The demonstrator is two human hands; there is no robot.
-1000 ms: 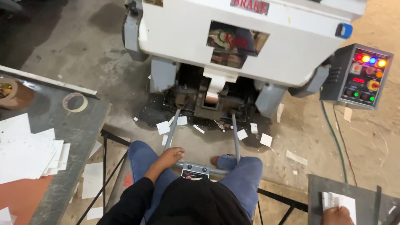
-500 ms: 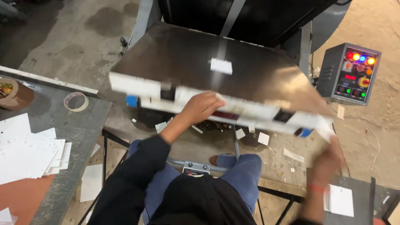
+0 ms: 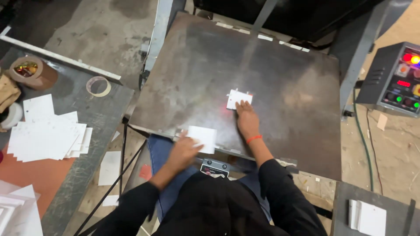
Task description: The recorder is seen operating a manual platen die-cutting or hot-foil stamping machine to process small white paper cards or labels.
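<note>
The dark metal platen [image 3: 271, 74] has swung down flat in front of you since half a second ago. Your right hand [image 3: 247, 121] now presses flat on the small white card [image 3: 237, 98] at its middle, while your left hand [image 3: 183, 150] pinches a blank white card [image 3: 202, 138] at the near edge

Steel platen [image 3: 280, 83] bare around small white card [image 3: 238, 98]; control box [image 3: 393, 78] flanks right, side table [image 3: 94, 116] left.
</note>
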